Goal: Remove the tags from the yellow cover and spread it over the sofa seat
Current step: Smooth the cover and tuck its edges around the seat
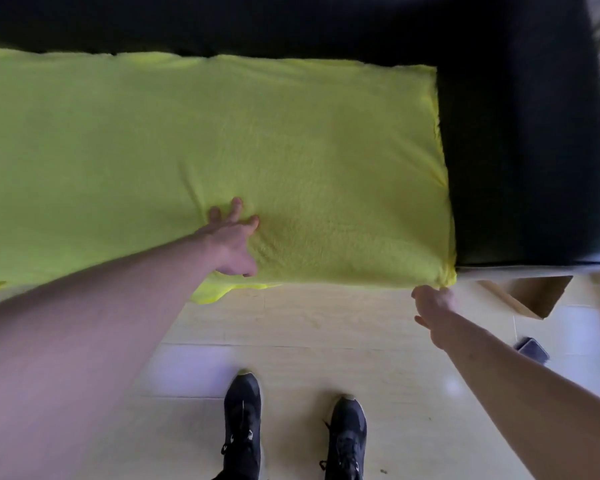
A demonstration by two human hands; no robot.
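yellow cover (222, 150) lies spread flat over the seat of the black sofa (527, 150), reaching from the left edge of view to the sofa's right armrest & back to the dark backrest, w/ its front edge hanging a little over the seat front; a small fold of it droops lower near the middle, just under the left wrist. surface looks fuzzy, w/ a few shallow creases running toward the left hand. left hand (234, 244) rests palm down on the cover near the front edge, fingers (237, 206) spread & fairly straight, pressing on the fabric, not gripping anything. right hand (433, 303) is at the cover's front right corner, where the fabric bunches into a small knot at the seat corner; fingertips touch that corner & seem to pinch it, though the grip itself is partly hidden behind the hand so can't be fully sure. both forearms bare, reaching fwd from the bottom of view. below, 2 black shoes (243, 424) stand on pale floor tiles (309, 323), toes toward the sofa. to the right on the floor, a cardboard box (530, 296) sits just under the armrest end, & a small dark flat object (532, 349), prob a phone, lies near the right forearm
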